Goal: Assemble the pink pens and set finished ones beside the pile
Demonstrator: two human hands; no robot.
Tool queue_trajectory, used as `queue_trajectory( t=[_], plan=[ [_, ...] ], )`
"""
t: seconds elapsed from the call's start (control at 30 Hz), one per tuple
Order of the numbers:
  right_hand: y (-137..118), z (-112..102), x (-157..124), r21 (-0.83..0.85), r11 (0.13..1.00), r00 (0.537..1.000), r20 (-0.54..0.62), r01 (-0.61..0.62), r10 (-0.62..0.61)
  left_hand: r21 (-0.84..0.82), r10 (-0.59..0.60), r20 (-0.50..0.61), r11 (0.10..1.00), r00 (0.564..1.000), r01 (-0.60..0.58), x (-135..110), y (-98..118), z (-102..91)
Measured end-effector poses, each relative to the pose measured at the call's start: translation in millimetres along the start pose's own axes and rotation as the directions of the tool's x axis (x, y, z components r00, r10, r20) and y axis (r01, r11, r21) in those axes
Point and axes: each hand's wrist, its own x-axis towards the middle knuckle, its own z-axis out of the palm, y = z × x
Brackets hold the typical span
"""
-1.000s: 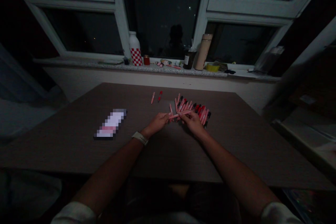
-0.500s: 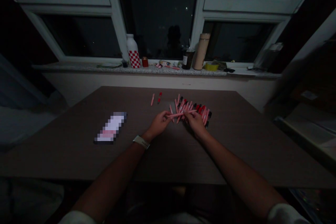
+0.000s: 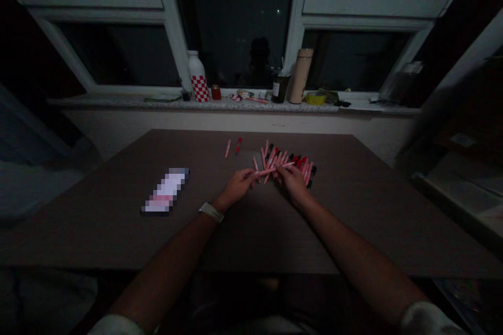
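A pile of several pink, red and black pens (image 3: 293,163) lies on the brown table (image 3: 118,220) near its far middle. My left hand (image 3: 238,187) and my right hand (image 3: 290,180) both pinch one pink pen (image 3: 267,170), held level between them just in front of the pile. The left hand grips its left end, the right hand its right half. Two separate pens, a pink pen (image 3: 228,148) and a red pen (image 3: 238,145), lie apart to the left of the pile. A watch sits on my left wrist.
A blurred flat rectangular object (image 3: 165,198) lies on the table's left part. On the window sill behind stand a red-checked white bottle (image 3: 197,77), a tall beige flask (image 3: 298,75), a dark jar (image 3: 279,89) and small clutter. The room is dim.
Both hands have lifted the pink pen slightly off the table and turned it a little. The view has shifted slightly; the pile and the two separate pens stay put.
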Motion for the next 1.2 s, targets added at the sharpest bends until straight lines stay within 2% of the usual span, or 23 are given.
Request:
queue_trajectory(
  t=[0.27,0.53,0.73,0.87,1.2],
  plan=[
    [9.8,-1.4,3.2,-0.020,1.000,1.000,0.005,0.024,-0.024,-0.078,-0.043,0.039,0.996,0.998,0.046,2.3,-7.6,1.9],
    [2.9,1.7,-0.7,-0.003,0.998,0.997,0.043,0.067,-0.067,-0.074,-0.088,-0.027,0.994,0.996,0.086,0.5,-2.3,2.4],
    [1.7,2.4,-0.5,-0.003,0.999,0.999,-0.006,0.033,-0.033,-0.125,-0.037,-0.102,0.992,0.994,0.024,1.2,0.0,4.2],
    [6.6,-0.2,2.8,0.006,1.000,1.000,-0.025,0.014,-0.014,-0.191,-0.061,-0.102,0.981,0.993,0.041,0.8,0.3,7.5],
    [7.0,1.2,3.1,-0.005,1.000,0.999,-0.031,0.012,-0.012,-0.065,-0.008,-0.073,0.998,0.997,0.003,0.8,0.5,4.4]
  ],
)
